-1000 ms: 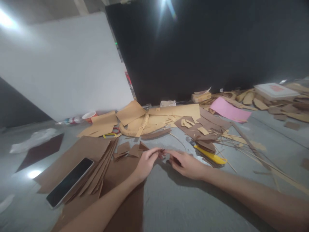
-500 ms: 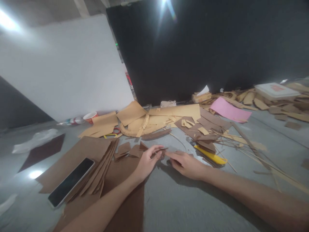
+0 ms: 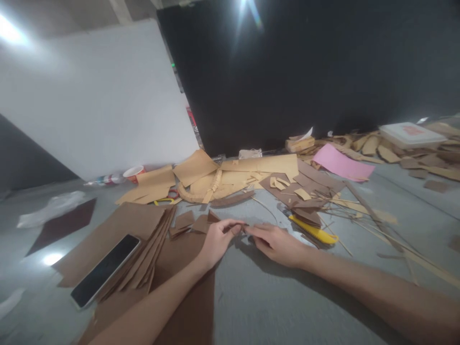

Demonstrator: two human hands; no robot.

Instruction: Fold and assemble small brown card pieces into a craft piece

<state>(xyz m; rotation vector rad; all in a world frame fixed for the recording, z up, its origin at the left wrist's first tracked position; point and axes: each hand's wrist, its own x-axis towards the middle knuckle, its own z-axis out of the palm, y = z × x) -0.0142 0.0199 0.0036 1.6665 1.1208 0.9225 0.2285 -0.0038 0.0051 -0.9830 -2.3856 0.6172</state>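
Head: left hand (image 3: 219, 243) opposite right hand (image 3: 276, 244)

Black panel (image 3: 305, 72), white panel (image 3: 97, 96) (bright light (image 3: 11, 31) above)

Dim, greyish light lay over everything. A lamp (image 3: 10, 31) burned out to white far left of the black panel (image 3: 309, 72), and a streaked flare with a coloured tip crossed that panel's top edge. Well below and left of the panel, a white glare spot sat on the counter (image 3: 287, 311); below it, the right hand (image 3: 275, 244) cast a soft shadow. Fine detail looked smeared, with wide-angle stretching toward the edges.
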